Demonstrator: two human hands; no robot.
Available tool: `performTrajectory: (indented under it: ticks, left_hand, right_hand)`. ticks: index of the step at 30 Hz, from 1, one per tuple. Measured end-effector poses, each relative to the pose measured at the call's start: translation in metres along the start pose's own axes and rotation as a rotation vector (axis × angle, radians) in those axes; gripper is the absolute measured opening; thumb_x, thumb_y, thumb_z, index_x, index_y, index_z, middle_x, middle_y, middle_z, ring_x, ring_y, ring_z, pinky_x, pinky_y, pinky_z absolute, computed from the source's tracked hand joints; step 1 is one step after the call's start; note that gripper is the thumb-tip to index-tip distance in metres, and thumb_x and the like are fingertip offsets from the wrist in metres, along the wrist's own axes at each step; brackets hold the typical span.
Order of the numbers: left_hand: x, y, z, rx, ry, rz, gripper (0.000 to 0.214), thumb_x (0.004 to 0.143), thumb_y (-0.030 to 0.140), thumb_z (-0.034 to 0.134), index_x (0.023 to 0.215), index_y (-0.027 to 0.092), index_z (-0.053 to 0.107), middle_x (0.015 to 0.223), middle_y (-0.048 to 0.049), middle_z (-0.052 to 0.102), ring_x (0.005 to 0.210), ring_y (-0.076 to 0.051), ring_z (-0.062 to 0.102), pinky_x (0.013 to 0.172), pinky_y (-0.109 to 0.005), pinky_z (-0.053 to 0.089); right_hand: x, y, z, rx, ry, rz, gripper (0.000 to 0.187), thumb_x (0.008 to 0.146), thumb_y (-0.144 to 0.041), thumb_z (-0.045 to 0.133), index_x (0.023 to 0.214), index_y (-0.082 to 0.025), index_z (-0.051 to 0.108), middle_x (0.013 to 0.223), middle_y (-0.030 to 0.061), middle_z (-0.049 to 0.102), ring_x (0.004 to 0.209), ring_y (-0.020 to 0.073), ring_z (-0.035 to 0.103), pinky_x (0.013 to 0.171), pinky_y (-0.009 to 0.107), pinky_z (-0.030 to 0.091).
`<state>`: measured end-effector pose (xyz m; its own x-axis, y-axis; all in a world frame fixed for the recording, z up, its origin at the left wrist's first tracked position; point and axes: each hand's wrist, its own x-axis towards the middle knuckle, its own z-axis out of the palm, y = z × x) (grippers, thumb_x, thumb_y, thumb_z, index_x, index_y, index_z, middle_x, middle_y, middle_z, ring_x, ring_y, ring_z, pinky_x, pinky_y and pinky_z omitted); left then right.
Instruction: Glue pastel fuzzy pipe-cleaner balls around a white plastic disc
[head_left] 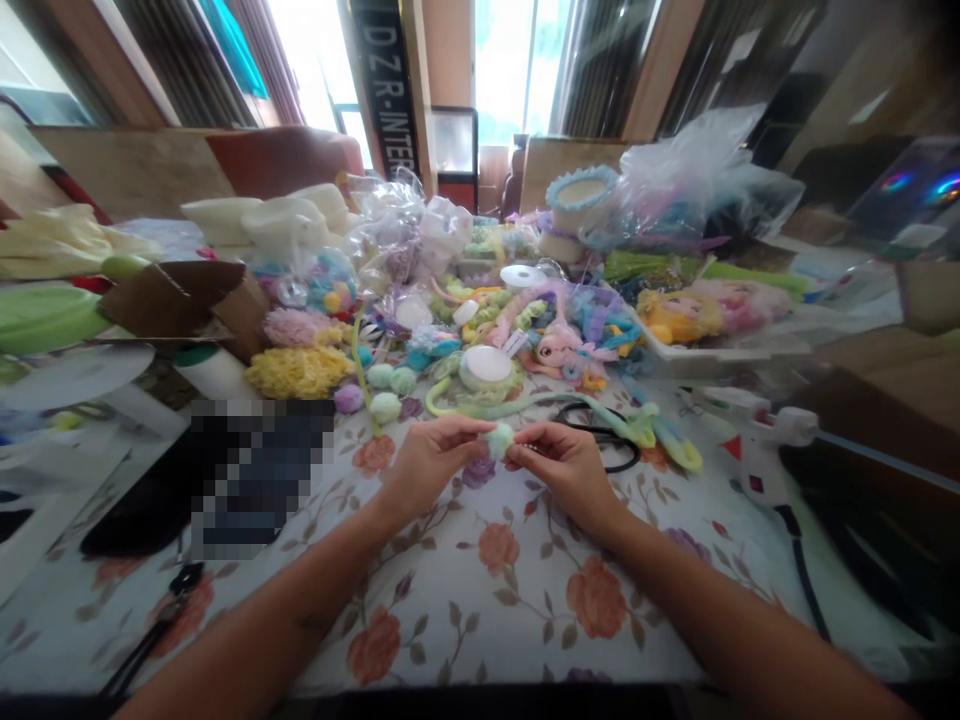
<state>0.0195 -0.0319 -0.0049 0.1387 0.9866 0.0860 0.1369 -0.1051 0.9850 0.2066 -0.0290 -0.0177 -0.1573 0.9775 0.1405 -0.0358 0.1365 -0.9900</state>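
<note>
Between my two hands, just above the flowered tablecloth (480, 600), is a small pale green pom-pom (499, 440). My left hand (439, 455) pinches its left side with thumb and forefinger. On the other side, the fingers of my right hand (562, 460) are closed at the pom-pom's edge; a thin dark bit shows by the fingertips, too small to name. More green pom-poms (386, 407) and a purple one (348, 399) lie beyond my left hand. Past my right hand runs a yellow-green plush cord (600, 408), with a black cable (619, 465) beside it.
A white glue gun (765, 445) stands at the right. Farther back lie a round white disc (487, 367), a pink doll-like piece (562, 345), yellow yarn (300, 372) and plastic bags (675, 180). At the left are a black phone-like object (150, 500), a thread cone (214, 375) and a cardboard box (180, 305).
</note>
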Motion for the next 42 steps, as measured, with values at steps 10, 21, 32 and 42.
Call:
performTrajectory:
  ticks: [10, 21, 32, 42]
  left_hand:
    - [-0.001, -0.006, 0.002, -0.15, 0.062, -0.012, 0.007, 0.068, 0.021, 0.076, 0.074, 0.018, 0.08, 0.082, -0.0062, 0.074, 0.074, -0.018, 0.065, 0.067, -0.027, 0.052]
    - [-0.003, -0.012, 0.005, -0.284, -0.079, -0.029, 0.015, 0.072, 0.028, 0.079, 0.082, 0.018, 0.081, 0.085, -0.0078, 0.073, 0.066, -0.014, 0.061, 0.056, -0.023, 0.046]
    - [-0.003, -0.018, 0.009, -0.467, -0.055, -0.208, 0.013, 0.055, 0.019, 0.088, 0.065, 0.019, 0.078, 0.072, -0.004, 0.072, 0.069, -0.014, 0.064, 0.065, -0.023, 0.048]
    - [-0.006, -0.01, 0.007, -0.065, -0.003, 0.069, 0.02, 0.072, 0.019, 0.079, 0.091, 0.024, 0.081, 0.086, -0.0056, 0.07, 0.079, -0.016, 0.064, 0.067, -0.024, 0.049]
  right_hand:
    - [0.003, -0.002, 0.006, -0.03, -0.025, 0.006, 0.02, 0.068, -0.036, 0.081, 0.066, -0.019, 0.071, 0.06, 0.0038, 0.072, 0.053, 0.0177, 0.065, 0.051, 0.027, 0.051]
    - [-0.007, -0.004, -0.006, -0.12, -0.079, -0.104, 0.012, 0.075, -0.025, 0.076, 0.066, -0.019, 0.07, 0.075, 0.0065, 0.071, 0.059, 0.0165, 0.065, 0.048, 0.024, 0.053]
    - [-0.013, 0.006, -0.008, -0.159, -0.183, -0.08, 0.015, 0.082, -0.024, 0.068, 0.068, -0.018, 0.068, 0.075, 0.0066, 0.067, 0.053, 0.0147, 0.062, 0.041, 0.023, 0.053]
    - [-0.006, 0.003, -0.004, -0.136, -0.114, -0.073, 0.013, 0.082, -0.024, 0.069, 0.071, -0.019, 0.066, 0.075, 0.0043, 0.069, 0.057, 0.0137, 0.064, 0.053, 0.023, 0.053]
